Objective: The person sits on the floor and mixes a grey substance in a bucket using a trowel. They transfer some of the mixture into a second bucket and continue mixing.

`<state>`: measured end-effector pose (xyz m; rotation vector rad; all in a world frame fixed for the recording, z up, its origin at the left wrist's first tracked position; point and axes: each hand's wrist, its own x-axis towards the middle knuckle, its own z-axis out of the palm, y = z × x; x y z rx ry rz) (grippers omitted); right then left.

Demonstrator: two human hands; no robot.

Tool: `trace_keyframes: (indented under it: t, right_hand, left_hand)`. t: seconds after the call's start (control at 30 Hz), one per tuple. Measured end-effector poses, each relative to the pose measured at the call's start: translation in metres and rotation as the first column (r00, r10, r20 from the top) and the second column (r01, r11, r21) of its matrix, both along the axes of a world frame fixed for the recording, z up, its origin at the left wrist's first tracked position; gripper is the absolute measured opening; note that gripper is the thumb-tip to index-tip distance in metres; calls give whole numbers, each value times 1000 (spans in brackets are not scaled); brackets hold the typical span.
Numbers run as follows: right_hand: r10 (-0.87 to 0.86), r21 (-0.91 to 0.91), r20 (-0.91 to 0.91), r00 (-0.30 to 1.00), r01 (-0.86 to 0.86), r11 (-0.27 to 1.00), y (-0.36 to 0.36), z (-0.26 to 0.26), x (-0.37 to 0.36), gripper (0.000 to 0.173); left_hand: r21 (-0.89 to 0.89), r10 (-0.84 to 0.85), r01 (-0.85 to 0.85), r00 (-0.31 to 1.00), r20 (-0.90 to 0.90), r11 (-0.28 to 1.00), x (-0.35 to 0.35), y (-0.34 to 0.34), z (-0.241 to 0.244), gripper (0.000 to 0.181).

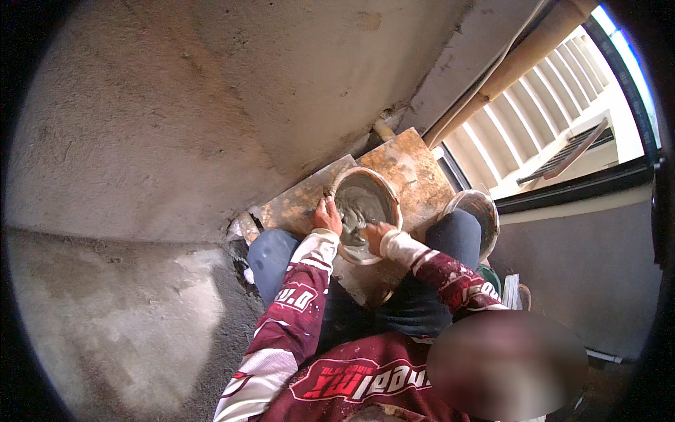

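Observation:
A round bucket [398,211] with wet grey mortar [364,203] in it stands on a stained board between my knees. My left hand [327,215] grips the bucket's left rim, fingers bent over the edge. Inside the near right part of the bucket, my right hand [376,236] is curled low at the mortar; what it holds, if anything, is hidden by the hand and the mix. The mortar is lumpy and ridged near both hands and smoother towards the far side.
Stained boards [406,158] lie under the bucket along a rough plastered wall [174,116]. A second bucket [488,221] stands beside my right knee, with a green container [488,277] behind it. A window opening with a black frame [575,182] and a brown pole [485,97] are at the upper right.

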<state>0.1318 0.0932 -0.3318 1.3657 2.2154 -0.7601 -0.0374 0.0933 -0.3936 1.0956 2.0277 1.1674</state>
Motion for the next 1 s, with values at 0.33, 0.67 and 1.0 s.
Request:
trace_keyframes:
  t: [0.33, 0.67, 1.0]
  right_hand:
    - [464, 615, 242, 852, -504, 606, 7, 103, 48, 17]
    - [667, 65, 313, 676, -716, 695, 38, 46, -53, 22]
    - [404, 352, 350, 845, -519, 779, 48, 103, 15, 25]
  left_hand:
    - [3, -18, 18, 1000, 18, 1000, -3, -1, 0, 46]
    - [119, -63, 63, 998, -6, 991, -2, 2, -12, 45]
    - [-18, -135, 136, 990, 35, 991, -5, 1, 3, 51]
